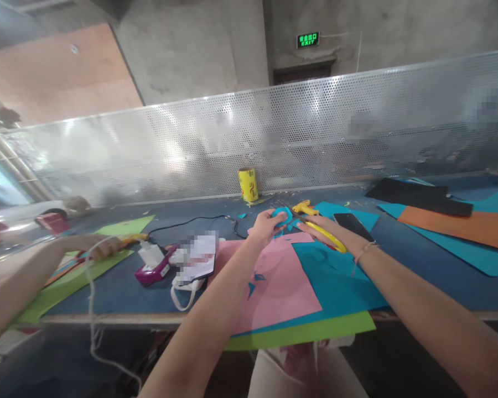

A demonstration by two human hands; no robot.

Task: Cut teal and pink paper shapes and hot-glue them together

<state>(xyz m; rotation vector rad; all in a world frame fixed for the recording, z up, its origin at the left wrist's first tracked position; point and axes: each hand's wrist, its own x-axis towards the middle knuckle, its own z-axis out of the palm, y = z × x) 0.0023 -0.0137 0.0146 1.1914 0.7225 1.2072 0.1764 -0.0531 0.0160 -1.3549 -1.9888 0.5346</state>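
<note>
My left hand [266,225] is closed on a small teal paper piece [283,214] held above the table. My right hand [320,226] grips yellow-handled scissors [328,236], their blades pointing up-left into the teal piece. Under both hands lie a pink sheet [274,287], a teal sheet [336,276] and a lime-green sheet [302,331], stacked at the table's front edge. Small teal scraps rest on the pink sheet.
A yellow glue gun [305,208] and a black phone [353,225] lie behind my hands. A yellow can [248,184] stands by the perforated metal screen [274,138]. Orange [460,225], black and teal sheets lie right. Another person's arm [45,260] reaches in from the left near a purple device [151,271].
</note>
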